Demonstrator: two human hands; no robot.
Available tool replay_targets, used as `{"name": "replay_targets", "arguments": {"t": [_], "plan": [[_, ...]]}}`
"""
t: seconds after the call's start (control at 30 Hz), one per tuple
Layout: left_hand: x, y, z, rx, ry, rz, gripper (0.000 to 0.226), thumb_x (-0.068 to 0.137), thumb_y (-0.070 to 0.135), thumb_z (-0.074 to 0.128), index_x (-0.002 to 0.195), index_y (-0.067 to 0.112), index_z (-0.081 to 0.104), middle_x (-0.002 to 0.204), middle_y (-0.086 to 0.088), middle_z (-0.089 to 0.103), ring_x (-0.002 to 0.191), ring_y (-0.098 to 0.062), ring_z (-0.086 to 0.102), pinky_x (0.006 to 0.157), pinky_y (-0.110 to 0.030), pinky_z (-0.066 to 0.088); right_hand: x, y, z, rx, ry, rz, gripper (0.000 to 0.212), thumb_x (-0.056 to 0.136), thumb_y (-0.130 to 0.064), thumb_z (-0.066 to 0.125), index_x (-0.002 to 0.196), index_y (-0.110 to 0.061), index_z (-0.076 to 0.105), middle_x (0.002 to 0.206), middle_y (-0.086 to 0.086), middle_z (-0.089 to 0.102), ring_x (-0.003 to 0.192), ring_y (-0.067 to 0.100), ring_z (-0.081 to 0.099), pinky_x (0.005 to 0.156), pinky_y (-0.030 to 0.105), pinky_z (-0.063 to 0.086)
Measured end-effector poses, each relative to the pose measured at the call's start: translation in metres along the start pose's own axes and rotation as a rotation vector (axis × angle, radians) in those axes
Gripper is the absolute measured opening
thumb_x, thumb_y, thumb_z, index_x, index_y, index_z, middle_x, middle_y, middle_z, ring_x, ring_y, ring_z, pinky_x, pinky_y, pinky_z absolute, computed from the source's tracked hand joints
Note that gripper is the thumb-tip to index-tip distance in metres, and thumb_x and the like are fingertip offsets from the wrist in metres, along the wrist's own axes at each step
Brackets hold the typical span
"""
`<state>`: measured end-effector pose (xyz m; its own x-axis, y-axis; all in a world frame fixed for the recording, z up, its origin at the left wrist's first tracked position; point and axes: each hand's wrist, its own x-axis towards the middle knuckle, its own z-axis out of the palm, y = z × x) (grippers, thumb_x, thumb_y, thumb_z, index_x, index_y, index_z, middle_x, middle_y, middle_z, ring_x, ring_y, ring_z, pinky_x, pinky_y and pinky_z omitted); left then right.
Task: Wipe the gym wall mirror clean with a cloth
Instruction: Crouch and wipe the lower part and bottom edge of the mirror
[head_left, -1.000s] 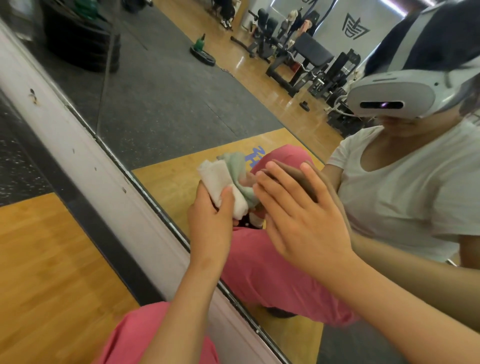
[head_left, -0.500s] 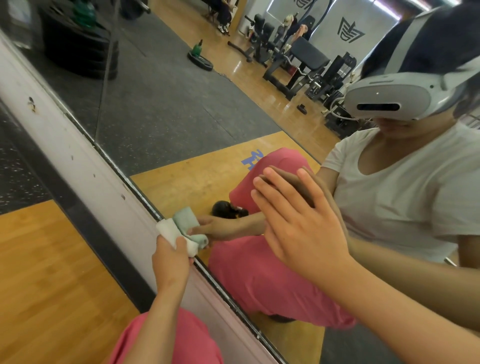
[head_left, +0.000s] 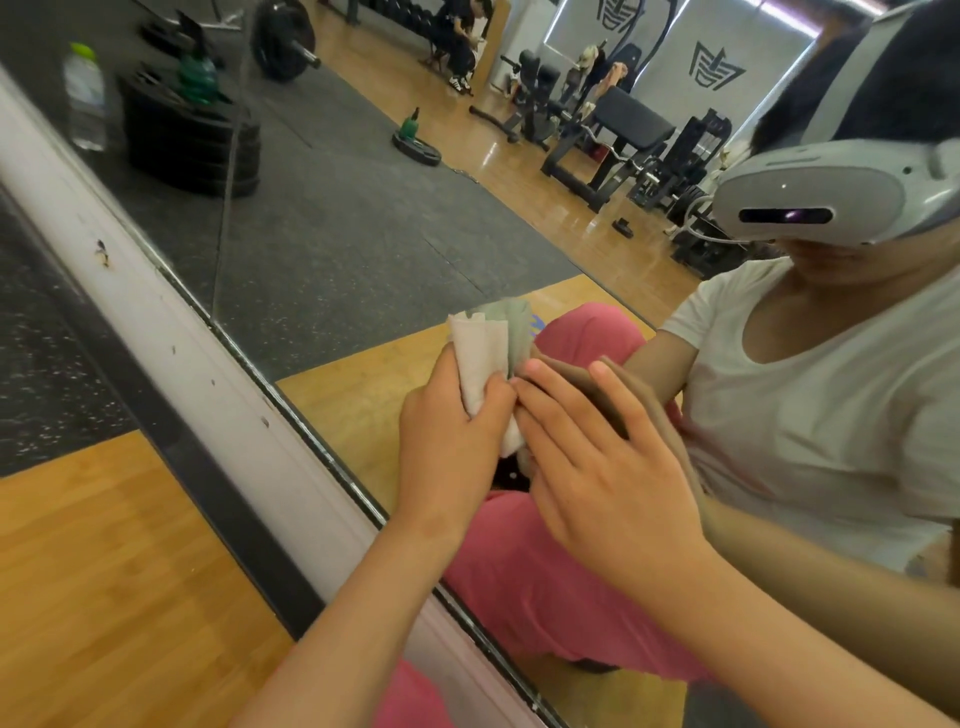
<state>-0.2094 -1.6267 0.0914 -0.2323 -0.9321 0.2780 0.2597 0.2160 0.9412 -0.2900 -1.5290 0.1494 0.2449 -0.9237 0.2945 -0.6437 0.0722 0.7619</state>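
Note:
The wall mirror (head_left: 332, 249) runs diagonally across the view above a white baseboard. My left hand (head_left: 449, 447) grips a folded white cloth (head_left: 480, 358) and holds it against the glass, just above the lower edge; the cloth's greenish reflection sits right behind it. My right hand (head_left: 608, 467) lies flat on the mirror immediately to the right, fingers straight and spread, touching its own reflection. The two hands are almost in contact.
A white baseboard (head_left: 171, 322) and a dark strip (head_left: 171, 457) separate the mirror from the wooden floor (head_left: 104, 571). My pink-trousered knee (head_left: 410, 696) is at the bottom. A water bottle (head_left: 85, 98) stands by the mirror at upper left, beside reflected weight plates.
My left hand with the cloth went down to the mirror's lower edge, then came back up and right beside my right hand. The right hand stayed flat on the glass.

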Motion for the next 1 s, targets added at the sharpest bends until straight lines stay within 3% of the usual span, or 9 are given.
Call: {"name": "replay_targets", "arguments": {"t": [0.13,0.23,0.43,0.53,0.6,0.7,0.8,0.9,1.0], "plan": [[0.003,-0.011,0.000,0.070,0.017,0.087,0.010,0.084,0.031,0.056,0.078,0.031,0.048,0.060,0.011,0.053,0.058,-0.009,0.050,0.055,-0.030,0.041,0.001,0.000,-0.002,-0.013,-0.051,-0.001,0.050,0.088,-0.019,0.051,0.135,-0.003,0.054,0.144,0.008,0.051,0.140,0.021,0.040,0.119,0.045,0.016],[0.001,-0.024,-0.004,0.064,0.058,0.059,0.009,0.085,0.030,0.056,0.078,0.031,0.050,0.063,0.013,0.056,0.058,-0.006,0.050,0.055,-0.025,0.041,0.001,0.001,-0.003,-0.028,-0.103,-0.031,0.046,0.090,-0.021,0.043,0.131,-0.008,0.060,0.146,0.006,0.050,0.142,0.022,0.037,0.119,0.047,0.014],[-0.011,-0.103,-0.035,0.091,0.177,-0.357,0.020,0.096,0.017,0.054,0.112,0.008,0.062,0.087,-0.001,0.063,0.075,-0.013,0.056,0.066,-0.031,0.039,0.001,0.000,-0.002,-0.010,-0.079,-0.024,0.037,0.090,-0.022,0.051,0.122,-0.012,0.066,0.144,0.005,0.053,0.141,0.022,0.039,0.117,0.049,0.020],[-0.035,-0.149,-0.056,0.215,0.108,-0.560,0.016,0.098,0.018,0.049,0.102,0.008,0.060,0.087,-0.016,0.065,0.075,-0.033,0.060,0.065,-0.043,0.047,0.000,0.000,-0.001,-0.008,-0.071,-0.028,0.038,0.090,-0.023,0.050,0.123,-0.012,0.066,0.144,0.005,0.052,0.141,0.022,0.038,0.117,0.049,0.020],[-0.038,-0.153,-0.056,0.203,0.113,-0.607,0.014,0.097,0.017,0.048,0.097,0.009,0.060,0.085,-0.019,0.066,0.075,-0.037,0.061,0.067,-0.046,0.050,-0.001,0.000,-0.001,-0.010,-0.074,-0.032,0.038,0.091,-0.023,0.050,0.124,-0.012,0.066,0.145,0.005,0.051,0.141,0.022,0.038,0.117,0.050,0.020],[-0.024,-0.133,-0.045,0.186,0.148,-0.563,0.014,0.096,0.016,0.050,0.103,0.010,0.060,0.091,-0.014,0.066,0.076,-0.029,0.060,0.062,-0.038,0.047,0.000,0.000,-0.001,-0.016,-0.090,-0.029,0.040,0.092,-0.023,0.045,0.126,-0.012,0.065,0.146,0.005,0.050,0.142,0.023,0.037,0.117,0.050,0.019],[-0.014,-0.096,-0.031,0.054,0.167,-0.421,0.010,0.097,0.022,0.052,0.098,0.017,0.060,0.091,-0.013,0.068,0.074,-0.031,0.063,0.064,-0.046,0.053,0.000,-0.001,-0.001,-0.009,-0.089,-0.023,0.040,0.094,-0.021,0.042,0.124,-0.013,0.065,0.145,0.005,0.051,0.141,0.022,0.038,0.117,0.049,0.020],[-0.007,-0.049,-0.015,-0.056,0.082,-0.215,0.020,0.089,0.034,0.053,0.095,0.020,0.064,0.079,0.000,0.068,0.068,-0.025,0.065,0.059,-0.047,0.054,0.000,0.000,-0.002,-0.014,-0.075,-0.026,0.037,0.092,-0.021,0.046,0.122,-0.012,0.066,0.144,0.005,0.053,0.141,0.022,0.039,0.117,0.049,0.021],[-0.001,-0.023,-0.007,-0.060,0.015,-0.089,0.012,0.093,0.028,0.059,0.081,0.025,0.060,0.067,0.007,0.064,0.059,-0.014,0.061,0.053,-0.043,0.053,0.000,-0.001,-0.002,-0.018,-0.058,-0.024,0.037,0.091,-0.021,0.049,0.122,-0.012,0.067,0.142,0.003,0.054,0.140,0.021,0.040,0.117,0.049,0.021]]}}
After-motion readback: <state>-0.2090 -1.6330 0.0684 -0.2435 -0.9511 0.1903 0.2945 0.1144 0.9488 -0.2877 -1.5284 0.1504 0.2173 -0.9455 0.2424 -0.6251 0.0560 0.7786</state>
